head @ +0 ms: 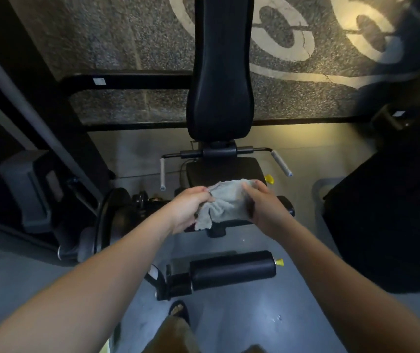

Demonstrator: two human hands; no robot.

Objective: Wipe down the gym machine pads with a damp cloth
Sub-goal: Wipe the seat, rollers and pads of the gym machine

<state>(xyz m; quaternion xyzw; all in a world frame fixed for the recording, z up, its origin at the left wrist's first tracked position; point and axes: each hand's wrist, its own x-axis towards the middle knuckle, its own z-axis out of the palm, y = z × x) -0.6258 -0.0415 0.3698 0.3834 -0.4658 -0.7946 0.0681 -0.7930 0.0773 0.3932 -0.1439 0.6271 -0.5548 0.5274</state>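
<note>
A pale grey cloth (pixel 226 202) is stretched between both hands above the front of the black seat pad (pixel 224 169). My left hand (pixel 191 207) grips its left side, with a crumpled end hanging down below. My right hand (pixel 265 207) pinches its right edge. Behind the seat rises the tall black back pad (pixel 220 72). Below my hands lies a black roller pad (pixel 232 270) with a yellow end cap.
Two grey-handled side grips (pixel 162 177) (pixel 281 164) flank the seat. A black frame bar (pixel 127 81) crosses behind it. Weight-stack parts (pixel 30 189) stand at the left and a dark machine (pixel 394 225) at the right. My sandalled foot (pixel 178 310) rests on the grey floor.
</note>
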